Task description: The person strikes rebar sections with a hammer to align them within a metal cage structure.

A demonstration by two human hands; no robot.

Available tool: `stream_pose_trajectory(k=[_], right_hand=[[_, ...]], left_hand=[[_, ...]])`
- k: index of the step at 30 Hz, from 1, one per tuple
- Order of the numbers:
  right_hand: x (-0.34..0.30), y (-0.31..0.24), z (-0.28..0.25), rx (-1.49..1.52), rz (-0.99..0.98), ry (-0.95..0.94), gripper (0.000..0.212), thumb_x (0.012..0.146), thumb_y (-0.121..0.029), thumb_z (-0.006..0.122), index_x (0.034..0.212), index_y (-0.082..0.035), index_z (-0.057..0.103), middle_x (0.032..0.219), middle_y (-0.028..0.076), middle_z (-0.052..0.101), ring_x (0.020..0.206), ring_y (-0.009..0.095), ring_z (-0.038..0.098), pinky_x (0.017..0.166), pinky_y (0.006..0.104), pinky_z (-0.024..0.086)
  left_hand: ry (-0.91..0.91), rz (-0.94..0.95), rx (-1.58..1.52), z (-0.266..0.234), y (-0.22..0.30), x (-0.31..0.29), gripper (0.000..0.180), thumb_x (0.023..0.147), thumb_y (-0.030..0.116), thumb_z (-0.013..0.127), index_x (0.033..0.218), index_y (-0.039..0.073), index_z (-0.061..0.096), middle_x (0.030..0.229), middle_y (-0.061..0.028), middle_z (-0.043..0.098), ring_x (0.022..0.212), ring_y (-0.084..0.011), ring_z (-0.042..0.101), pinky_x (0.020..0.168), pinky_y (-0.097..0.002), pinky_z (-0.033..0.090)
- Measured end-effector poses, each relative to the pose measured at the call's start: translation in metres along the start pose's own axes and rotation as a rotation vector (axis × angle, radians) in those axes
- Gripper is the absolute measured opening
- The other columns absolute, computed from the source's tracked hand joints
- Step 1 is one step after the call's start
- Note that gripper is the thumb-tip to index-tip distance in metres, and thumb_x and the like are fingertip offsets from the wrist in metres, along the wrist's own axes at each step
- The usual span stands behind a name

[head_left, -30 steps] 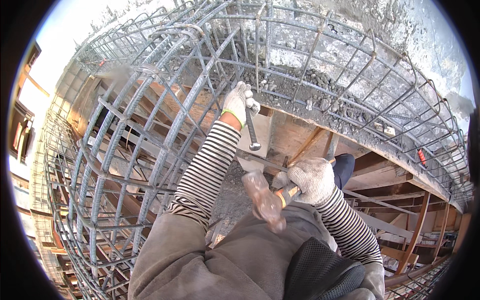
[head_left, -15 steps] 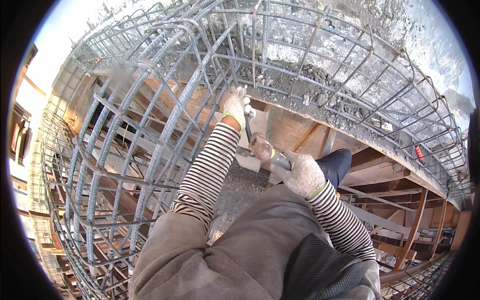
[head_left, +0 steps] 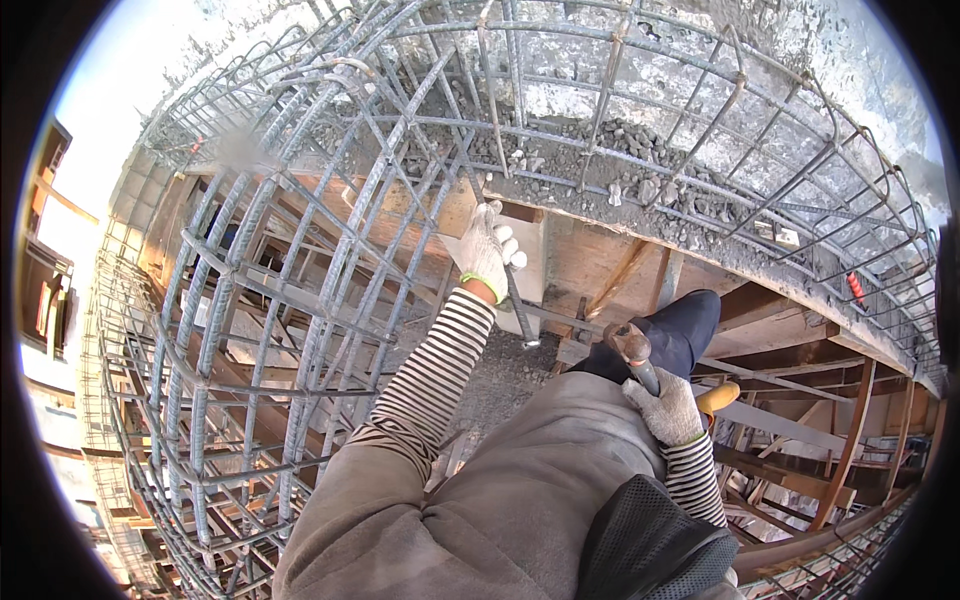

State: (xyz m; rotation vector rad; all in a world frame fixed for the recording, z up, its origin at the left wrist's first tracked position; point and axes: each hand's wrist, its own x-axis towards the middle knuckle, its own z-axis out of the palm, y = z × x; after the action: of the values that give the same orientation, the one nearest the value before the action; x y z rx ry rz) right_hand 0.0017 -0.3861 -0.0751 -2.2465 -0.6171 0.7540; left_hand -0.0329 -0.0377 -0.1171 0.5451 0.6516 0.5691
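Left hand: knitted white glove, green edge at the wrist; fingers curled around a dark steel rod, grip narrow. Rod slants — lower end, with a paler face, sticks out below the hand toward the wearer. Contact at the upper end cannot be made out among the bars.

Right hand: same type of glove, fingers closed on the handle of a hammer. Head brownish and worn, raised up-left of the hand, well apart from the rod; yellow butt of the handle shows on the other side of the hand. Hammer sits over the wearer's right side, near a dark trouser leg.

Both forearms in black-and-white striped sleeves; brownish-grey garment below, with a black mesh piece at lower right.

Surroundings: a cage of ribbed reinforcing bars fills the left and curves over the top. Beyond the left hand, grey rubble lies among the bars at the foot of a rough, whitish concrete surface. Timber strut stands slanted under the ledge — right of the rod. Small red-orange piece on the bars, far right.
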Motion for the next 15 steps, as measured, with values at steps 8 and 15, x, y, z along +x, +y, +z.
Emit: stream_pose_trajectory(k=[8, 15], right_hand=[[0.002, 0.004, 0.008, -0.03, -0.01, -0.016, 0.042, 0.087, -0.038, 0.073, 0.086, 0.003, 0.064, 0.072, 0.023, 0.063, 0.068, 0.037, 0.064, 0.066, 0.0423, 0.049], [0.009, -0.03, -0.009, 0.352, -0.153, 0.089, 0.035, 0.09, -0.027, 0.071, 0.104, 0.005, 0.065, 0.079, 0.012, 0.067, 0.07, 0.017, 0.06, 0.068, 0.0337, 0.05]], left_hand=[[-0.208, -0.027, -0.243, 0.018, 0.03, 0.028, 0.027, 0.099, 0.042, 0.059, 0.099, 0.015, 0.065, 0.06, 0.0063, 0.032, 0.048, -0.012, 0.029, 0.054, -0.03, 0.028], [-0.085, -0.066, -0.458, 0.083, 0.042, 0.026, 0.027, 0.102, 0.027, 0.051, 0.078, 0.016, 0.049, 0.06, 0.0039, 0.041, 0.044, -0.0131, 0.038, 0.046, -0.0308, 0.038]])
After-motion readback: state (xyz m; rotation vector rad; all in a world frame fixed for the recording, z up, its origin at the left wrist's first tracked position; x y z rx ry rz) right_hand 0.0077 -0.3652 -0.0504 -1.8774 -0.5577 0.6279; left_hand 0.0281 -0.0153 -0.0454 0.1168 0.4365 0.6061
